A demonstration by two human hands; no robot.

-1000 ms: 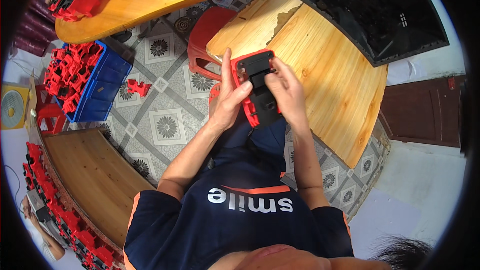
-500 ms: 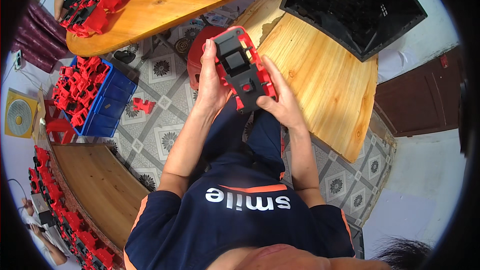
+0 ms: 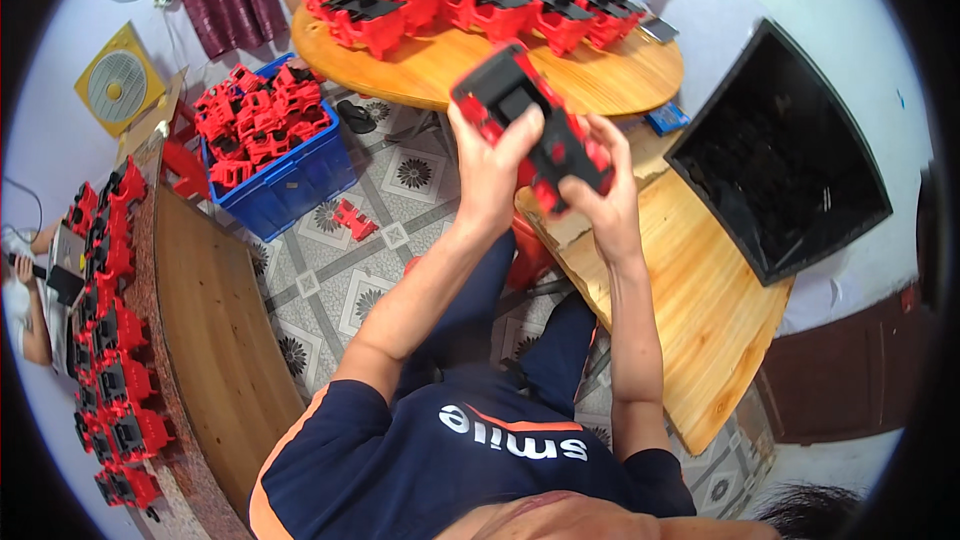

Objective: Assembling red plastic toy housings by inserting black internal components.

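A brown wood-panelled counter with a dark speckled stone top (image 3: 215, 340) curves down the left of the frame, and a row of red-and-black plastic units (image 3: 125, 340) lines its top. At the right of the frame stands a light, wood-grained table (image 3: 700, 340). A rounded, orange-toned wooden table (image 3: 390, 78) fills the upper middle, bearing a dense group of more red-and-black plastic units (image 3: 480, 0). A rectangular black plastic tray (image 3: 715, 225) sits over the far part of the light table, at the right of the frame, with dark contents that are hard to make out. At the upper left, a blue plastic crate (image 3: 295, 190) on the floor is heaped with red plastic pieces (image 3: 265, 120).

In the upper middle of the frame, the person's two hands hold up an oblong black-and-red plastic part (image 3: 558, 147), slightly blurred and tilted, its upper end pointing to the upper left. The left hand (image 3: 488, 172) is partly closed around its left side, thumb laid on the black face, the other fingers mostly hidden behind. The right hand (image 3: 612, 202) is curled around the lower right end, thumb against the lower edge, fingers bent over the red right side.

Smallest, a single red plastic piece (image 3: 352, 220) lies on the patterned tile floor (image 3: 370, 265), just beside the crate.
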